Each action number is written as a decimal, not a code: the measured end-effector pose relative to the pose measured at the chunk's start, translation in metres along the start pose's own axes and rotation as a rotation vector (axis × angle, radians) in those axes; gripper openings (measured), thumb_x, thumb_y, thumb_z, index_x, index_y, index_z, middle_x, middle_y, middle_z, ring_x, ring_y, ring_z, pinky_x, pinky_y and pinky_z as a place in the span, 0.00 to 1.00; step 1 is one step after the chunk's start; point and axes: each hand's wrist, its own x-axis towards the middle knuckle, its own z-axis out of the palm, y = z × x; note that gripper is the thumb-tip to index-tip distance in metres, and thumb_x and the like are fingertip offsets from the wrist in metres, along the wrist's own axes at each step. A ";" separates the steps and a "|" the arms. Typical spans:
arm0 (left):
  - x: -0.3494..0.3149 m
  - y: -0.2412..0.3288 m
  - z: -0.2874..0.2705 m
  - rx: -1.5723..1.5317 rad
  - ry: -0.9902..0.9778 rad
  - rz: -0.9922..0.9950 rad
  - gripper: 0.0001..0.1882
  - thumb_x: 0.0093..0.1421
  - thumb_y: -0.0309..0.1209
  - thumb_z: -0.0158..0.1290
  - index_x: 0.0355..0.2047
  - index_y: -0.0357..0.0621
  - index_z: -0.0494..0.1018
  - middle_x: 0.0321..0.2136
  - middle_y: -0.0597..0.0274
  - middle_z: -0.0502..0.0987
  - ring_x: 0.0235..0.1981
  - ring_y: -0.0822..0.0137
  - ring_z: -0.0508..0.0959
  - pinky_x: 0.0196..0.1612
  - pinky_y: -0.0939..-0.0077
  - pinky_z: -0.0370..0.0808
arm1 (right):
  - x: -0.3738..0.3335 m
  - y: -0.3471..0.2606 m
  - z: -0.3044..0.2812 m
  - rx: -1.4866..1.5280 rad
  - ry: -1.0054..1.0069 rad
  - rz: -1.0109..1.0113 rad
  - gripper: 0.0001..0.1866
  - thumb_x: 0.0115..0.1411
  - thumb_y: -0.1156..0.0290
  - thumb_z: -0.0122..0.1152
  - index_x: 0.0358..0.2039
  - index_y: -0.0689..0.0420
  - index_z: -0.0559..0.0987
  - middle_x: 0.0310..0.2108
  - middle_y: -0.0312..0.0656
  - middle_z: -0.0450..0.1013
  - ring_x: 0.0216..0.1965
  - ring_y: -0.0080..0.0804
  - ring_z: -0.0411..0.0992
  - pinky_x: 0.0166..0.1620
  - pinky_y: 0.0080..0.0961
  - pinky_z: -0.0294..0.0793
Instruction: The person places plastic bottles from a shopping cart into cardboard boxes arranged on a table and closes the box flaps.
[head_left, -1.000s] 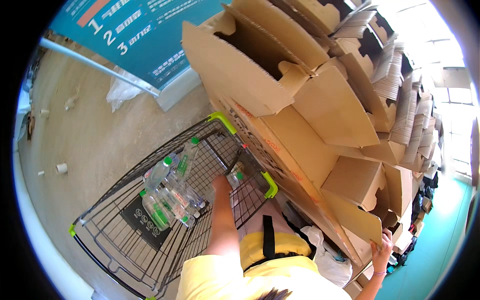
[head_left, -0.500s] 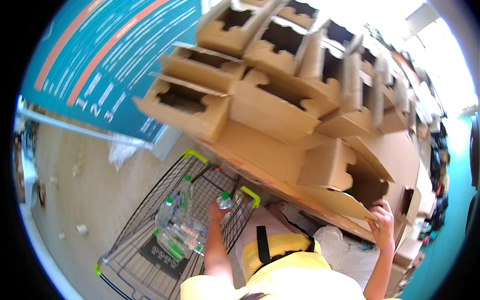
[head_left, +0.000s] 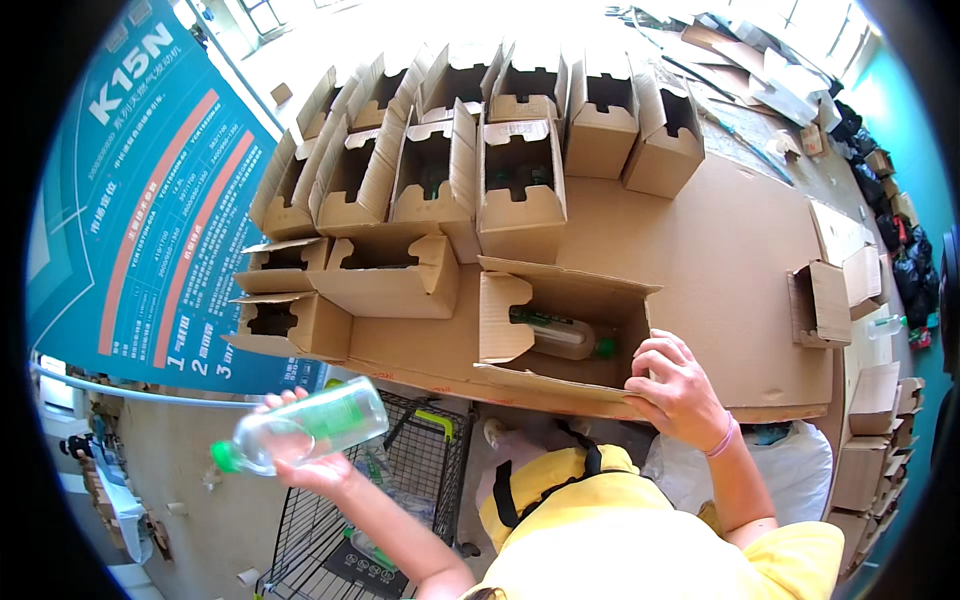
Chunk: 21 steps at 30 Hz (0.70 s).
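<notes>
A clear plastic bottle with a green cap (head_left: pixel 345 418) lies tilted in my left hand (head_left: pixel 315 473), raised above the shopping cart and left of the table edge. The fingers wrap round its body, cap end pointing left. My right hand (head_left: pixel 682 385) pinches the near right wall of an open cardboard box (head_left: pixel 505 328) on the table. Inside that box another clear bottle with a green cap (head_left: pixel 562 334) rests on its side. Below my left arm, the wire cart (head_left: pixel 440 465) holds several more bottles (head_left: pixel 368 548), partly hidden by the arm.
Several open cardboard boxes (head_left: pixel 440 285) stand in rows across the left and back of the cardboard-covered table (head_left: pixel 730 260). A small box (head_left: pixel 820 305) sits at the right. A blue printed board (head_left: pixel 150 230) leans at the left. White sacks (head_left: pixel 790 465) lie beneath the table's front edge.
My left hand has lifted the bottle out of the cart, up and to the left. My right hand still grips the box wall. The view has turned, showing the bottle inside the box.
</notes>
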 end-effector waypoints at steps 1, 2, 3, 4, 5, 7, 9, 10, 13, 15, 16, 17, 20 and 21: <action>0.008 0.006 0.039 -0.095 -0.105 0.045 0.44 0.46 0.56 0.60 0.57 0.42 0.60 0.49 0.55 0.67 0.52 0.55 0.69 0.58 0.54 0.68 | -0.004 0.002 0.000 0.009 0.037 -0.003 0.09 0.44 0.73 0.70 0.24 0.56 0.76 0.31 0.39 0.67 0.45 0.39 0.67 0.57 0.42 0.67; 0.011 0.010 0.076 -0.193 -0.254 0.036 0.44 0.46 0.55 0.61 0.57 0.42 0.60 0.49 0.55 0.67 0.53 0.56 0.69 0.58 0.55 0.68 | -0.010 0.005 0.003 0.029 0.073 0.003 0.09 0.44 0.73 0.69 0.23 0.56 0.76 0.33 0.39 0.66 0.46 0.41 0.67 0.57 0.42 0.67; 0.010 0.011 0.113 -0.293 -0.405 0.024 0.45 0.45 0.55 0.62 0.56 0.42 0.60 0.48 0.56 0.67 0.53 0.56 0.69 0.58 0.55 0.68 | -0.016 0.008 0.005 0.032 0.105 0.014 0.09 0.43 0.73 0.69 0.23 0.56 0.76 0.33 0.39 0.66 0.46 0.41 0.67 0.56 0.42 0.67; 0.007 0.009 0.150 -0.255 -0.505 0.001 0.45 0.43 0.52 0.65 0.56 0.43 0.60 0.48 0.55 0.68 0.52 0.56 0.69 0.56 0.56 0.69 | -0.020 0.010 0.006 0.035 0.136 0.025 0.09 0.43 0.73 0.69 0.23 0.56 0.76 0.33 0.40 0.66 0.47 0.41 0.67 0.56 0.42 0.67; 0.001 0.003 0.182 -0.216 -0.605 -0.024 0.45 0.42 0.50 0.67 0.55 0.43 0.60 0.48 0.55 0.69 0.51 0.56 0.70 0.54 0.56 0.70 | -0.024 0.012 0.007 0.036 0.167 0.039 0.09 0.43 0.74 0.69 0.23 0.56 0.76 0.34 0.40 0.66 0.47 0.42 0.67 0.55 0.41 0.68; -0.014 -0.017 0.232 -0.043 -0.895 -0.141 0.44 0.38 0.44 0.72 0.53 0.43 0.63 0.46 0.55 0.73 0.46 0.58 0.75 0.50 0.61 0.73 | -0.030 0.014 0.011 0.048 0.244 0.092 0.10 0.43 0.73 0.70 0.23 0.56 0.75 0.34 0.40 0.66 0.47 0.42 0.67 0.53 0.41 0.68; -0.024 -0.031 0.260 0.482 -1.286 -0.034 0.41 0.36 0.39 0.72 0.50 0.40 0.66 0.40 0.53 0.77 0.41 0.59 0.79 0.46 0.67 0.75 | -0.034 0.015 0.014 0.069 0.305 0.130 0.10 0.42 0.73 0.70 0.23 0.56 0.75 0.35 0.40 0.66 0.48 0.42 0.67 0.52 0.40 0.68; -0.033 -0.042 0.274 0.590 -1.472 -0.124 0.38 0.37 0.34 0.71 0.49 0.39 0.67 0.39 0.52 0.77 0.41 0.59 0.79 0.45 0.67 0.75 | -0.036 0.015 0.017 0.066 0.332 0.139 0.10 0.42 0.72 0.70 0.23 0.55 0.76 0.35 0.40 0.67 0.48 0.42 0.67 0.52 0.40 0.68; -0.049 -0.096 0.280 0.756 -1.931 -0.135 0.36 0.37 0.32 0.70 0.47 0.38 0.68 0.35 0.47 0.78 0.38 0.54 0.79 0.42 0.66 0.76 | -0.039 0.012 0.020 0.073 0.390 0.143 0.09 0.42 0.72 0.69 0.23 0.55 0.76 0.35 0.40 0.67 0.48 0.42 0.67 0.53 0.39 0.68; -0.062 -0.134 0.273 1.162 -2.275 -0.127 0.40 0.36 0.37 0.71 0.50 0.38 0.67 0.31 0.45 0.79 0.37 0.46 0.79 0.40 0.60 0.76 | -0.039 0.015 0.027 0.070 0.414 0.131 0.08 0.42 0.71 0.68 0.22 0.55 0.76 0.35 0.39 0.67 0.47 0.41 0.67 0.52 0.38 0.68; -0.073 -0.147 0.272 1.257 -2.493 -0.095 0.41 0.36 0.39 0.70 0.52 0.40 0.67 0.33 0.45 0.79 0.36 0.46 0.79 0.41 0.59 0.76 | -0.037 0.016 0.028 0.077 0.421 0.126 0.09 0.42 0.70 0.69 0.22 0.54 0.76 0.35 0.39 0.67 0.47 0.41 0.68 0.51 0.38 0.68; -0.082 -0.163 0.263 1.222 -2.606 -0.017 0.40 0.36 0.39 0.70 0.52 0.42 0.68 0.35 0.46 0.80 0.38 0.47 0.79 0.43 0.58 0.76 | -0.037 0.017 0.028 0.081 0.428 0.120 0.09 0.41 0.70 0.70 0.22 0.54 0.76 0.35 0.39 0.67 0.47 0.41 0.68 0.50 0.38 0.69; -0.107 -0.183 0.257 1.295 -2.816 -0.119 0.44 0.36 0.41 0.72 0.55 0.43 0.69 0.48 0.47 0.76 0.51 0.51 0.75 0.55 0.64 0.71 | -0.037 0.014 0.031 0.105 0.421 0.121 0.09 0.42 0.69 0.71 0.22 0.53 0.77 0.35 0.38 0.67 0.48 0.40 0.67 0.51 0.37 0.69; -0.112 -0.187 0.252 1.231 -2.826 -0.026 0.41 0.36 0.41 0.72 0.53 0.44 0.71 0.48 0.48 0.76 0.50 0.52 0.75 0.55 0.64 0.71 | -0.040 0.014 0.031 0.111 0.417 0.130 0.09 0.42 0.69 0.71 0.22 0.53 0.77 0.35 0.38 0.67 0.49 0.40 0.67 0.52 0.37 0.69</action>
